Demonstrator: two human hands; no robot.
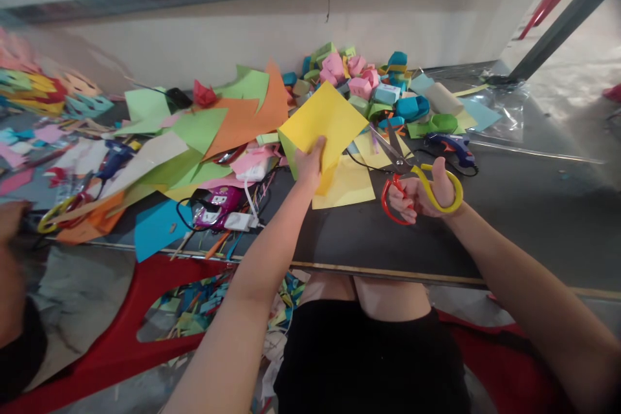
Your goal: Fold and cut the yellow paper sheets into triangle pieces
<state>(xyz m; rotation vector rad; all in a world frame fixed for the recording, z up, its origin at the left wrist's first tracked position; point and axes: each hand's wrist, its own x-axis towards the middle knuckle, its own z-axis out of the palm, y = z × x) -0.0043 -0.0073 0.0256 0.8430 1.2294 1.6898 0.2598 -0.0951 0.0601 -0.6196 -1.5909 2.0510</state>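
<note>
Over a dark grey tabletop (533, 213), the left hand (310, 165) is pinching a square yellow paper sheet (326, 118) as the right hand (427, 195) is gripping wide-bladed-apart metal scissors (400, 162) by red and yellow loops.

The left hand (309, 165) has its fingers hidden under a yellow square paper sheet (324, 118); at the left edge a co-worker's bare hand (12, 220) is blurred and cut off, as are pink pointed paper cutouts (19, 53)

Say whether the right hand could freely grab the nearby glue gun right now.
Probably not: the glue gun lies close, but the scissors occupy the right hand.
</note>
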